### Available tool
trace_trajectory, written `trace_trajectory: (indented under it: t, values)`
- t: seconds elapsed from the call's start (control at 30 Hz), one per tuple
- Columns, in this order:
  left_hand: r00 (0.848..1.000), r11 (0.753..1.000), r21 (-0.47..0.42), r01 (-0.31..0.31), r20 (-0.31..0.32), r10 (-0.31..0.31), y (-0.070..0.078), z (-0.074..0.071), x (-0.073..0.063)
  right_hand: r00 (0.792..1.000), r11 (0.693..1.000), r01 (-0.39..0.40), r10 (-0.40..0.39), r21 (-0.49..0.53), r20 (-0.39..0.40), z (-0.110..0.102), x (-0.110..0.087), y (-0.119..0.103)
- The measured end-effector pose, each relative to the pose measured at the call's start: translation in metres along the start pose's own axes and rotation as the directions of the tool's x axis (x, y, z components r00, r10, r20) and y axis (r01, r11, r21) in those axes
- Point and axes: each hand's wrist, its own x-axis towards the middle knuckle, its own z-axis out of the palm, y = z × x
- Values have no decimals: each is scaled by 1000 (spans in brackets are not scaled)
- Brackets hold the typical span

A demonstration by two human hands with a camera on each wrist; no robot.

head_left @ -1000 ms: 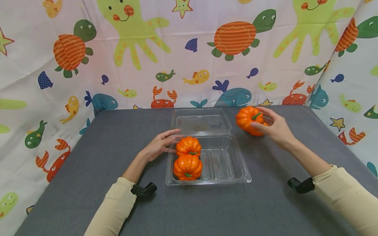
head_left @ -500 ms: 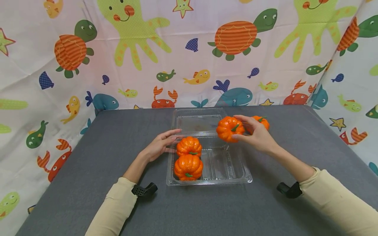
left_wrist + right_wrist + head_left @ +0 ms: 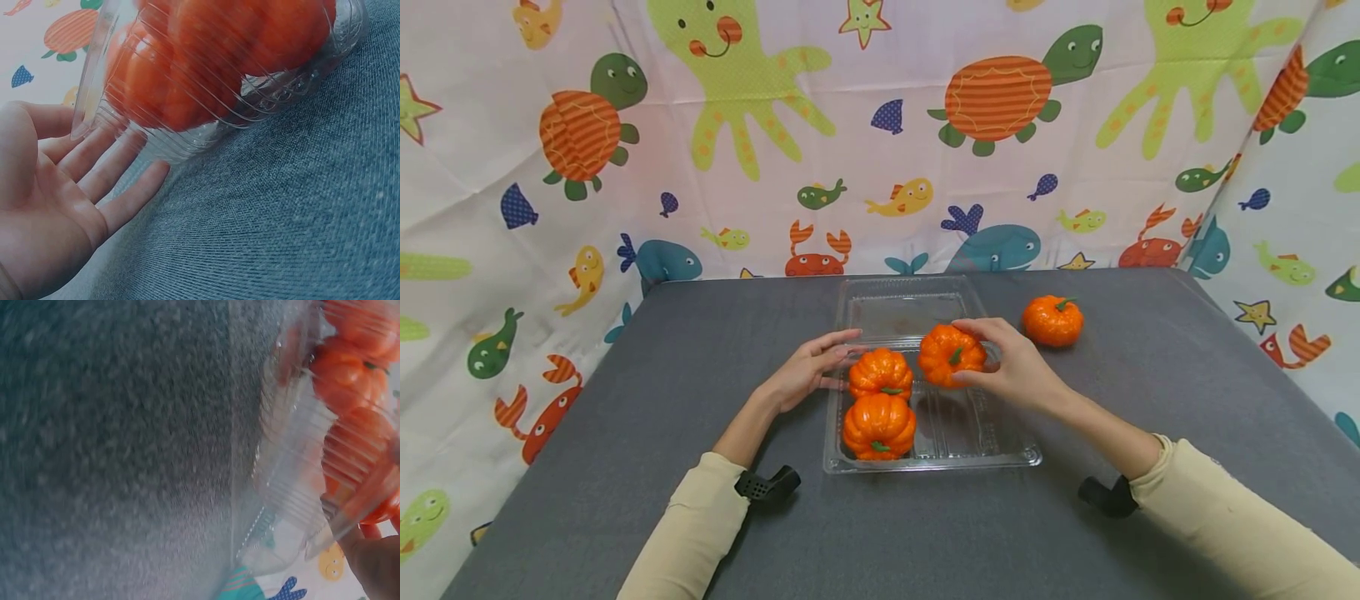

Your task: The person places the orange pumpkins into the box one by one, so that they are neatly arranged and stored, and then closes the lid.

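A clear plastic clamshell box (image 3: 977, 457) lies with its lid (image 3: 910, 312) folded back. Two orange toy pumpkins, a rear one (image 3: 880, 372) and a front one (image 3: 878, 427), sit along its left side. Over the rear middle of the box, my right hand (image 3: 1017, 367) holds a third pumpkin (image 3: 951, 356) between thumb and fingers. My left hand (image 3: 808, 367) has its fingers spread at the box's left wall; in the left wrist view the fingers (image 3: 134, 194) lie loosely extended by the ribbed plastic. The right wrist view shows the held pumpkin (image 3: 356, 447) through the box wall.
Another pumpkin (image 3: 1053, 321) stands on the grey tabletop (image 3: 925, 533) right of the lid. A curtain printed with sea animals (image 3: 880, 167) hangs behind the table and along its sides.
My right hand has carried a pumpkin leftward and nearer, from the right of the lid to over the box, uncovering the pumpkin behind it. The left hand stays at the box.
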Motion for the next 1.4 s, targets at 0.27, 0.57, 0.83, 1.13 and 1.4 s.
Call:
trace_trajectory:
  t: [0.27, 0.57, 0.83, 1.13, 1.4]
  values:
    - [1000, 1000, 8, -4, -2, 4, -1, 0, 0, 998, 999, 42, -41, -30, 43, 12, 0, -1]
    - [1000, 1000, 6, -7, -2, 7, 0, 0, 1, 988, 973, 135, -119, -186, 95, 18, -1, -1]
    - [1000, 1000, 12, -15, 5, 15, -1, 0, -1, 986, 946, 139, -106, -292, 125, 20, -3, 1]
    - [1000, 1000, 17, -12, 8, 12, 0, 2, 0, 979, 973, 66, -20, -221, 204, 6, 0, -8]
    - [1000, 1000, 14, -15, 8, 15, 0, 3, 0, 979, 967, 74, -25, -243, 200, 3, 0, -8]
